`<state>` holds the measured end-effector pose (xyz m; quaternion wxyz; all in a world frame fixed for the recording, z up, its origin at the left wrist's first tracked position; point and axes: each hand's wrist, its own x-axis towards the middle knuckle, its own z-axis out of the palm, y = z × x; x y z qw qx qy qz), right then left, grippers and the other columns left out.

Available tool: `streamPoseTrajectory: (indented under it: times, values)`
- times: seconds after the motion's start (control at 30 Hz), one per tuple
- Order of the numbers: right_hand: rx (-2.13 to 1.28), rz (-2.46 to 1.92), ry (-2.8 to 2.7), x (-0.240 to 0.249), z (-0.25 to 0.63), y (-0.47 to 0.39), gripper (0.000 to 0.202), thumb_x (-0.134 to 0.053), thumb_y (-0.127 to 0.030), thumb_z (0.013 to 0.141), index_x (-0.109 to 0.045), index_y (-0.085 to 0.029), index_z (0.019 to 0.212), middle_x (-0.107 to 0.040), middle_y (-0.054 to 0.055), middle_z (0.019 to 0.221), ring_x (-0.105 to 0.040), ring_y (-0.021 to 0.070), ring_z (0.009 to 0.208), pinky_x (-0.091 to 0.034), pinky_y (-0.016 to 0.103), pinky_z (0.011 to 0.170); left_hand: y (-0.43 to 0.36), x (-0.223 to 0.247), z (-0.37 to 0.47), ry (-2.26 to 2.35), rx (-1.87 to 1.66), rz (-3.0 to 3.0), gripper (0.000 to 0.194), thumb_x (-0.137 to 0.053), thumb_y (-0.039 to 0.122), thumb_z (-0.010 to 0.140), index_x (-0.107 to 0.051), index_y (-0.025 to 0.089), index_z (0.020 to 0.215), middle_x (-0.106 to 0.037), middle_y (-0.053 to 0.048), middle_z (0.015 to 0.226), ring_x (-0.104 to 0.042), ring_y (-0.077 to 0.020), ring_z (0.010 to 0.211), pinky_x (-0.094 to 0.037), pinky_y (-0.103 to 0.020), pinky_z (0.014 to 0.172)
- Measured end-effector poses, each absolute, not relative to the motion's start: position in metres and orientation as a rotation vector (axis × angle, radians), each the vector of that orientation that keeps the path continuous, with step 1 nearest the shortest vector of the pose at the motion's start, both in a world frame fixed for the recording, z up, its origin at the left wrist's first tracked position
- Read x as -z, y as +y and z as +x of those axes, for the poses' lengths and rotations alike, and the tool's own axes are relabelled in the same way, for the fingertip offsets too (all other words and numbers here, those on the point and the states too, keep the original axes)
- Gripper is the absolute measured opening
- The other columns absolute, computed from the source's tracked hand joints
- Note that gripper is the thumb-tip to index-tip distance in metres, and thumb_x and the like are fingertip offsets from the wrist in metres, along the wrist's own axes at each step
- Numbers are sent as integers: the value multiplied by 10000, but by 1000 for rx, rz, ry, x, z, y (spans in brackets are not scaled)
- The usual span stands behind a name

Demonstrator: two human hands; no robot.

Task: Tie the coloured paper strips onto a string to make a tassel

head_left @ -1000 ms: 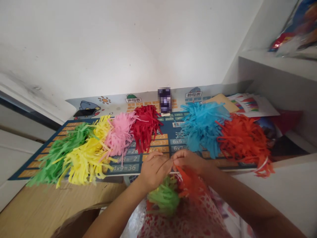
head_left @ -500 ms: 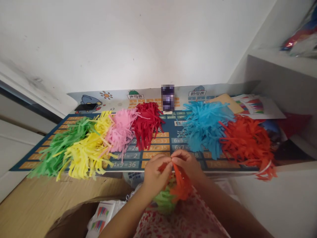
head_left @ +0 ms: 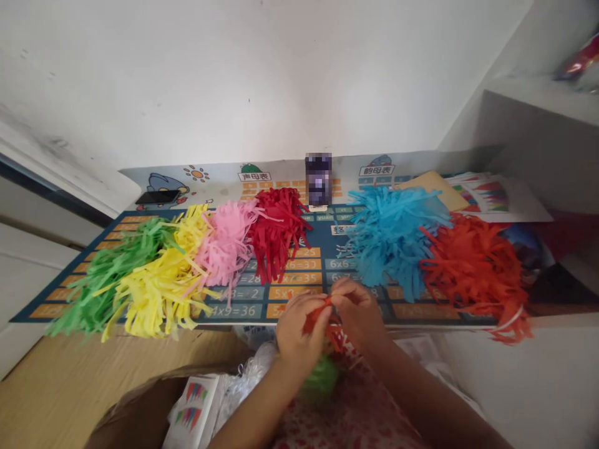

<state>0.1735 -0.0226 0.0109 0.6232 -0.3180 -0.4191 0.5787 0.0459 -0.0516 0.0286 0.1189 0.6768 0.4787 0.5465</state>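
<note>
Both hands meet just over the front edge of the table, pinching an orange tissue-paper tassel (head_left: 312,320). My left hand (head_left: 296,327) has its fingers bent around the orange paper, with thumb and forefinger together. On the other side, my right hand (head_left: 359,315) pinches the tassel's top close to the left fingertips. Part of the tassel is hidden by the fingers. Below the hands, a blurred light-green paper bundle (head_left: 321,377) lies over the patterned red and pale clothing on my lap.
Green (head_left: 112,271), yellow (head_left: 156,296), pink (head_left: 227,246) and dark red tassels (head_left: 279,234) lie left on the table mat (head_left: 294,296). Blue (head_left: 397,237) and orange-red tassels (head_left: 472,268) lie right. A propped phone (head_left: 319,179) stands behind; an open bag (head_left: 135,402) sits below left.
The orange strips that hung below my right hand are now gathered up more between the hands. My fingers have shifted slightly right, and the view has moved a little.
</note>
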Motion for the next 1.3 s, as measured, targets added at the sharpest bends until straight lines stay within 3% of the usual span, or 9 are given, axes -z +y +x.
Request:
streamPoseTrajectory:
  times: [0.13, 0.27, 0.4, 0.57, 0.67, 0.8, 0.93, 1.1, 1.3]
  values:
    - [-1337, -709, -921, -13, 174, -22, 127, -737, -133, 725, -707, -251, 690, -642, -28, 767, -584, 122, 758, -462, 247, 732, -48, -31, 45, 1366, -1567, 1916, 46, -655, 175, 859, -681, 212, 849, -759, -15, 852, -706, -164, 851, -531, -317, 895]
    - [-1336, -735, -888, -14, 172, -22, 120, -725, -151, 755, -702, -251, 694, -671, -26, 735, -605, 127, 726, -481, 257, 715, -49, -33, 46, 1288, -1443, 1635, 79, -659, 191, 851, -674, 201, 774, -734, -11, 789, -692, -152, 766, -535, -257, 744]
    - [-1324, -686, -923, -15, 171, -25, 114, -736, -159, 763, -698, -252, 709, -669, -27, 729, -608, 124, 704, -484, 249, 679, -48, -30, 45, 1211, -1447, 1330, 100, -701, 256, 818, -642, 189, 773, -675, 4, 716, -640, -136, 670, -502, -231, 647]
    - [-1263, -706, -1255, -33, 183, -8, 71, -717, -256, 812, -691, -232, 750, -686, -6, 753, -628, 145, 706, -496, 269, 668, -39, -29, 30, 1030, -1092, 1258, 277, -641, 384, 878, -627, 161, 716, -620, -2, 656, -581, -122, 638, -451, -226, 638]
    - [-1016, -989, -1705, -49, 204, 45, 150, -622, -323, 886, -701, -212, 824, -730, 25, 888, -666, 174, 837, -509, 292, 780, -38, -28, 25, 927, -1101, 1078, 304, -602, 435, 907, -578, 173, 753, -608, 14, 614, -574, -118, 597, -462, -241, 641]
    - [-352, -1687, -2151, -50, 248, 142, 249, -469, -231, 954, -702, -189, 1028, -713, 61, 1107, -630, 196, 1055, -459, 286, 912, -40, -20, 26, 827, -1109, 913, 319, -597, 487, 904, -487, 205, 803, -438, 104, 466, -436, -78, 413, -405, -207, 499]
    - [-263, -1904, -2266, -33, 292, 191, 221, -542, -167, 887, -707, -110, 1022, -717, 152, 1048, -652, 248, 971, -472, 303, 815, -42, -10, 24, 889, -1093, 929, 355, -603, 513, 894, -473, 198, 793, -422, 101, 514, -400, -57, 429, -350, -180, 469]
    - [-258, -1909, -2502, -18, 325, 189, 276, -694, -298, 828, -711, -154, 1063, -722, 101, 1028, -653, 217, 922, -455, 261, 769, -41, -3, 22, 913, -1056, 885, 395, -620, 554, 861, -483, 193, 782, -392, 95, 538, -360, -57, 447, -319, -188, 463]
    - [-125, -1878, -2564, -27, 310, 181, 274, -594, -287, 881, -718, -201, 1109, -672, 115, 1173, -612, 250, 1049, -430, 301, 841, -40, -3, 22, 1013, -1000, 964, 419, -566, 584, 879, -556, 169, 817, -373, 72, 577, -346, -74, 503, -303, -209, 510]
